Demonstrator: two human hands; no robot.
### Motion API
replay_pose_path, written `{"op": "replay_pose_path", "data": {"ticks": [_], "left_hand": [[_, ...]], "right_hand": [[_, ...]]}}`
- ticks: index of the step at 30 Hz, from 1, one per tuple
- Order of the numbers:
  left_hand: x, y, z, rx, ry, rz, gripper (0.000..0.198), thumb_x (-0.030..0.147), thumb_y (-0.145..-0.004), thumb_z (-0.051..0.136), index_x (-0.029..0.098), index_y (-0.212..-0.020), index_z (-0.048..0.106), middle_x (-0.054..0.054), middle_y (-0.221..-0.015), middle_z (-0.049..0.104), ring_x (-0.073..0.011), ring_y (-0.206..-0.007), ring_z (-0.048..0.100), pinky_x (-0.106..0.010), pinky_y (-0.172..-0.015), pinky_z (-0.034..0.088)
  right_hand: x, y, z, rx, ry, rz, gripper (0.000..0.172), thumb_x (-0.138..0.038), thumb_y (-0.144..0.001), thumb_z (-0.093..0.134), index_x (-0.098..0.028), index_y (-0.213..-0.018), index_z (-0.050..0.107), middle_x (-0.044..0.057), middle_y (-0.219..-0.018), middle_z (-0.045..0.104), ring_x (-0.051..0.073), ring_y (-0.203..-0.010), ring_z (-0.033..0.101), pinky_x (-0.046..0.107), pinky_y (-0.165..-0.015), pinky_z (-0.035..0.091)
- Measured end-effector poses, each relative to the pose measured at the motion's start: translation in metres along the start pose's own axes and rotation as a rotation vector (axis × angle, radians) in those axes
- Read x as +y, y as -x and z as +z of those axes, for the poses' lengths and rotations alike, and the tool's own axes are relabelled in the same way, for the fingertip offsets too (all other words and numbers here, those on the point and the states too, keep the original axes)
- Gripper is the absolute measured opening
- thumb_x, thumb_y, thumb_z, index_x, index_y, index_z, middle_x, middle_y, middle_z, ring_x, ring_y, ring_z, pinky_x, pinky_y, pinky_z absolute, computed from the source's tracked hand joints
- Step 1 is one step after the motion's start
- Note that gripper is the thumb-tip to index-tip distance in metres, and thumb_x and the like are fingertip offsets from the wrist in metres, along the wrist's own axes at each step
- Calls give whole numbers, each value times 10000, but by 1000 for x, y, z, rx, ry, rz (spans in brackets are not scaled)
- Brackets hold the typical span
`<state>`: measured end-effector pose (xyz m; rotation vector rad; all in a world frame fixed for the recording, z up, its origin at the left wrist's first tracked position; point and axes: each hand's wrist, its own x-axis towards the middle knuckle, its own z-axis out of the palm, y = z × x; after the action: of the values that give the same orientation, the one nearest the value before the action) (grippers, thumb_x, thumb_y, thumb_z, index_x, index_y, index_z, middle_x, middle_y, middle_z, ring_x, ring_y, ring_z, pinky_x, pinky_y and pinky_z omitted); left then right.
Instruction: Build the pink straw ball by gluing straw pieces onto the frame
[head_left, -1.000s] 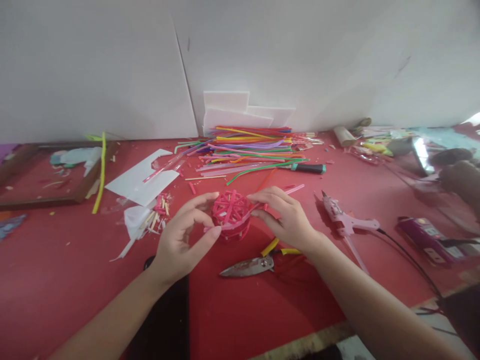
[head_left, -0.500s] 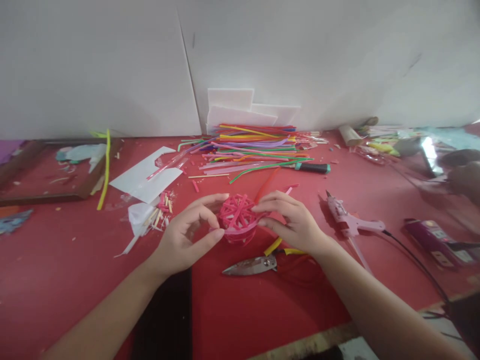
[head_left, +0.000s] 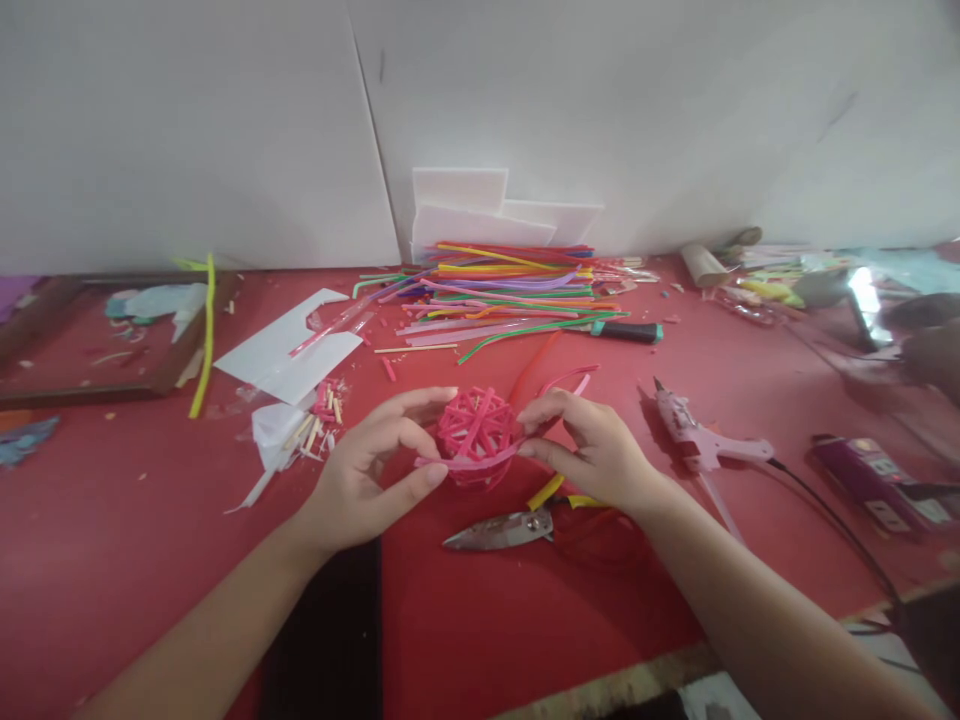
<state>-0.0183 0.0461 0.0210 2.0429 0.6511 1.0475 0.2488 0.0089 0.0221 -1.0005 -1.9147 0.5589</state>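
A small round openwork piece of pink strips (head_left: pixel 478 425) sits on the red table between my hands. Across its near side runs a lighter pink strip (head_left: pixel 480 464). My left hand (head_left: pixel 375 465) curls around the left side of the piece, with thumb and fingertip closed on the strip's left end. On the other side, my right hand (head_left: pixel 589 445) pinches the strip between thumb and fingers. Just below lie wire cutters (head_left: pixel 502 530), blades pointing left; my right forearm is beside their red handles. Loose pink strip ends (head_left: pixel 574 378) show behind my right hand.
Colored strips (head_left: pixel 510 290) are piled at the back beside a cutter knife (head_left: pixel 628 331). A pink glue gun (head_left: pixel 701 440) with a cord lies right, near a purple power strip (head_left: pixel 877 485). White paper (head_left: pixel 289 345) and scraps lie left. Another person's hand (head_left: pixel 934 355) is at far right.
The lighter pink strip now extends left into my left fingertips. My right fingers have drawn closer together and shifted slightly right. The round piece stays in place.
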Motion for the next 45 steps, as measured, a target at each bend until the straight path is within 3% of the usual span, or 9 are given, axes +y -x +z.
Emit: {"op": "replay_pose_path", "data": {"ticks": [4,7,14,27,32,38,42,45], "left_hand": [[0,-1,1,-14,36,-10,106,155,-916,631,223,-835,642,-109,-1369,627,-277,-1241,648,-513,-1082,530],[2,-1,2,-22,58,-24,119,147,-923,613,221,-834,636,-107,-1385,622,-280,-1261,634,-508,-1082,531],[4,-1,2,-28,229,-126,102,155,-907,649,208,-823,625,-79,-1379,622,-255,-1294,606,-415,-1116,492],[-5,-7,0,-51,691,-310,149,98,-806,781,205,-837,683,-56,-1248,739,-233,-1165,703,-282,-900,608],[-6,-7,0,-20,660,-329,106,146,-819,783,193,-807,689,-88,-1221,752,-258,-1151,710,-324,-911,610],[-2,-7,5,30,614,-352,105,189,-848,760,227,-912,686,-67,-1189,752,-219,-1085,736,-295,-866,620],[3,-8,10,138,427,-333,89,256,-848,756,221,-882,682,-73,-1119,760,-221,-1032,747,-303,-829,628],[7,-6,14,221,135,-231,30,243,-889,692,232,-915,700,-50,-1063,765,-192,-992,742,-311,-853,612]], "right_hand": [[0,-4,-5,-22,-16,-4,245,-228,-888,719,-204,-1118,639,13,-893,725,122,-793,702,256,-778,584],[0,-7,-9,-63,-29,-18,194,-261,-891,719,-201,-1069,667,18,-872,728,127,-781,702,256,-756,584],[1,-8,-10,-98,-98,45,248,-276,-842,773,-198,-1062,689,43,-947,727,133,-820,686,254,-765,575],[-6,-4,-7,-110,-150,-86,220,-165,-828,775,-197,-1033,702,41,-948,743,118,-834,684,228,-772,573],[-11,-3,-6,-103,-121,-108,212,-168,-826,779,-194,-1019,697,39,-937,750,124,-858,692,235,-802,567],[-15,-1,-4,-93,-99,-122,206,-188,-838,770,-189,-1023,679,41,-927,744,129,-848,686,248,-792,571],[-19,0,-1,-70,-65,-116,174,-201,-846,763,-194,-989,663,31,-876,730,126,-781,674,241,-726,575],[-22,0,2,-28,-31,-100,164,-197,-848,760,-198,-974,654,27,-874,730,127,-787,680,238,-736,579]]}}
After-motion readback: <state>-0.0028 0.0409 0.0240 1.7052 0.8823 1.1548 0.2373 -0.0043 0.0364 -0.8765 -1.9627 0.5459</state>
